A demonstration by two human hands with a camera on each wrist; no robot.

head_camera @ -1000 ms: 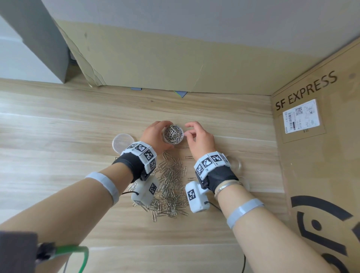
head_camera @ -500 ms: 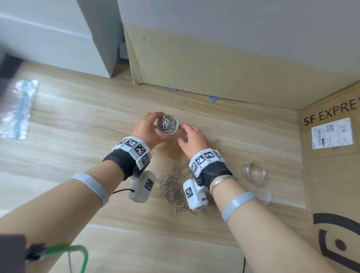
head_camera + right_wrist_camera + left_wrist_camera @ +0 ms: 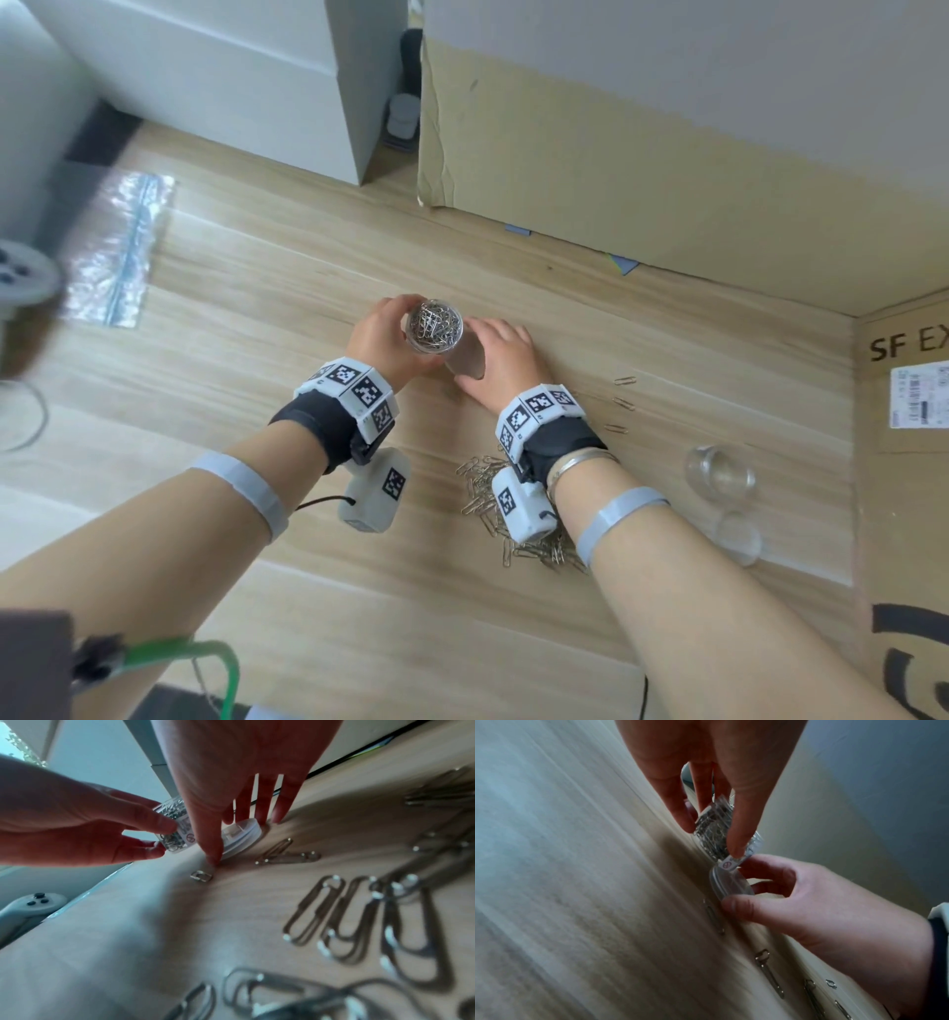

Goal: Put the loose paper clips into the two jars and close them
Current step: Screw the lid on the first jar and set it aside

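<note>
A clear jar (image 3: pixel 434 325) packed with paper clips is gripped around its side by my left hand (image 3: pixel 395 342), just above the wooden table (image 3: pixel 257 318). Right beside it my right hand (image 3: pixel 495 354) pinches a clear round lid (image 3: pixel 466 361) between thumb and fingers. In the left wrist view the lid (image 3: pixel 731 884) stands tilted on edge below the jar (image 3: pixel 713 829). In the right wrist view the lid (image 3: pixel 241 834) touches the table. A pile of loose clips (image 3: pixel 493 493) lies under my right wrist. A second jar (image 3: pixel 719 473), without clips, and its lid (image 3: pixel 738 534) stand at the right.
Three stray clips (image 3: pixel 623 403) lie right of my right hand. A cardboard box (image 3: pixel 909 514) walls the right side, a cardboard sheet (image 3: pixel 616 169) the back. A zip bag (image 3: pixel 120 246) and a grey controller (image 3: pixel 20 277) lie at the far left.
Both hands have moved left, away from the clip pile, the left carrying the full jar. My right hand now pinches the lid that lay left of the pile.
</note>
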